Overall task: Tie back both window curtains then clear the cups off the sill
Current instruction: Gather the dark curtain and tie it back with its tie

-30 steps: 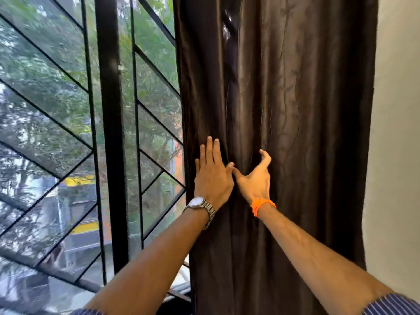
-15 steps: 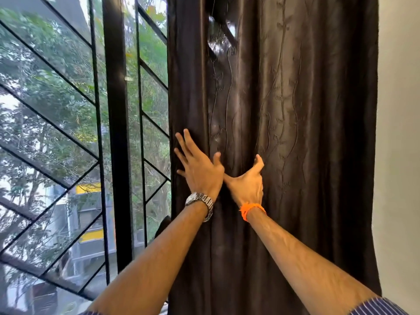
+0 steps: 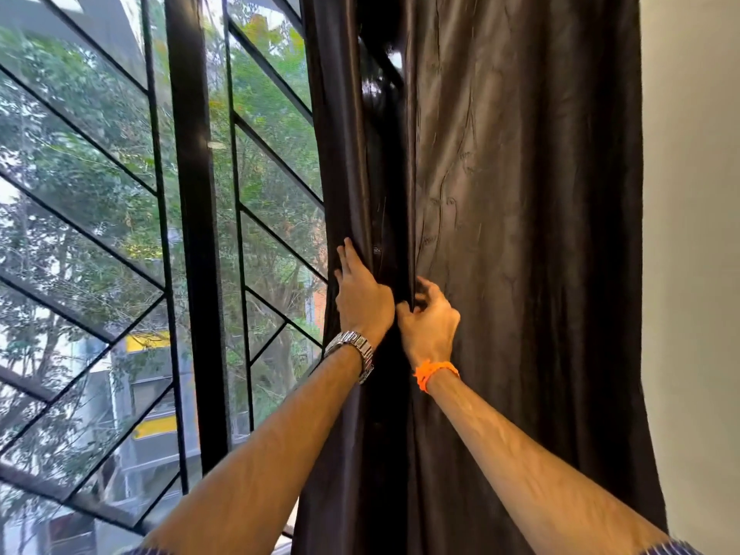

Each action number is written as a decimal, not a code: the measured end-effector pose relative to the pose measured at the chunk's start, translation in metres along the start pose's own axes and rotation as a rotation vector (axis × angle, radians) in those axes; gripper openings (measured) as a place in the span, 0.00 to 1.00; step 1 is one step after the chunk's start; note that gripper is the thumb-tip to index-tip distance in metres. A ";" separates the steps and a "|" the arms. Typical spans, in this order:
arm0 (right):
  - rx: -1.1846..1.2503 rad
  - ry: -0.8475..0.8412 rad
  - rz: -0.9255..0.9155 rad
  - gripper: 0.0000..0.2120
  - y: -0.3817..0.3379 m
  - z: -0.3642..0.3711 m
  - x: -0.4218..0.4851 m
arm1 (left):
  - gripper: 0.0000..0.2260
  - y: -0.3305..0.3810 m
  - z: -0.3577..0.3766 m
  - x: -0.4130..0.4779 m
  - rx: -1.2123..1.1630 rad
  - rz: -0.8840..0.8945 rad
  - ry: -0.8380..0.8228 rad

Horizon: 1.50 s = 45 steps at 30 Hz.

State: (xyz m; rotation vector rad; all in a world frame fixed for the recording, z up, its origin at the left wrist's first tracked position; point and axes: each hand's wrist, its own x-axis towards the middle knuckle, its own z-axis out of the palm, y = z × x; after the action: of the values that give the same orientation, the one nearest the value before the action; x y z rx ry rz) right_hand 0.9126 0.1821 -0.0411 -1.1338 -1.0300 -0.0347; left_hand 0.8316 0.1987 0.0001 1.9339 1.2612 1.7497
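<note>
One brown curtain (image 3: 520, 234), ends cut off; left hand (image 3: 362, 302) flat on it, grip released; right hand (image 3: 430, 324) pinching its fold

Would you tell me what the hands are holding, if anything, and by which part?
The right hand pinches a vertical fold of the dark brown satin curtain; the left hand rests straight fingers on its window-side edge, with no visible grip.

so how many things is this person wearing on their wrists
2: a metal watch on the left wrist and an orange band on the right wrist, both in front of the curtain. None looks hidden.
</note>
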 end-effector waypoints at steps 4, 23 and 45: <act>-0.119 -0.110 -0.164 0.03 -0.006 -0.005 -0.009 | 0.29 0.006 0.006 -0.004 -0.092 0.020 -0.016; -0.140 -0.058 -0.368 0.11 -0.010 -0.051 -0.006 | 0.17 0.035 0.004 -0.015 0.168 0.121 0.010; -0.106 0.075 0.168 0.65 -0.008 -0.071 0.101 | 0.39 -0.002 -0.031 0.006 0.169 0.267 0.040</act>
State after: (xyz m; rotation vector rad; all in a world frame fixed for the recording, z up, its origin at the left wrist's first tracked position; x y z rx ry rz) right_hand 1.0121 0.1709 0.0311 -1.3030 -0.8713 0.0023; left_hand 0.8017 0.1930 0.0103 2.2647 1.2490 1.8661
